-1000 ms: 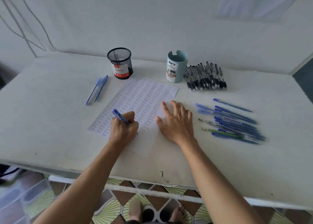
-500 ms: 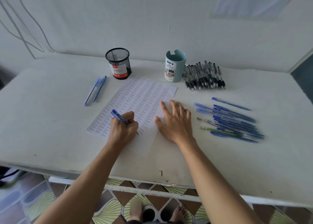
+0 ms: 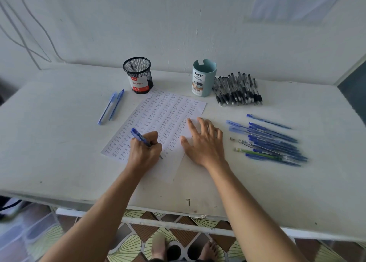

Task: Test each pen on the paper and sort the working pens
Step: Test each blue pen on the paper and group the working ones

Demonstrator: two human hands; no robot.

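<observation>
From the head view, my left hand (image 3: 145, 150) has its fingers curled round a blue pen (image 3: 139, 137), gripping it low on the barrel. The tip is on the paper (image 3: 168, 111) near its 6 o'clock edge, and the cap end leans toward 10 o'clock. My right hand (image 3: 204, 142) lies flat with the fingers spread and straight, pressing the sheet's 3 o'clock edge to the table (image 3: 59, 162). The sheet is almost full of rows of "test", so I judge that the bare strip near me is the place to write. To do this step well I would keep the palm pinning the paper, use light, even pressure, and make a short word clear of the old marks, so that a faint line is not mistaken for ink. Whether this pen marks I cannot tell; the hand hides the tip's trace. Two blue pens (image 3: 111, 107) lie at 10 o'clock of the sheet and a blue pile (image 3: 273, 142) at 3 o'clock. Black pens (image 3: 237, 91) lie at 1 o'clock, beside a teal cup (image 3: 204, 77), and a mesh cup (image 3: 138, 74) stands at 12 o'clock.
</observation>
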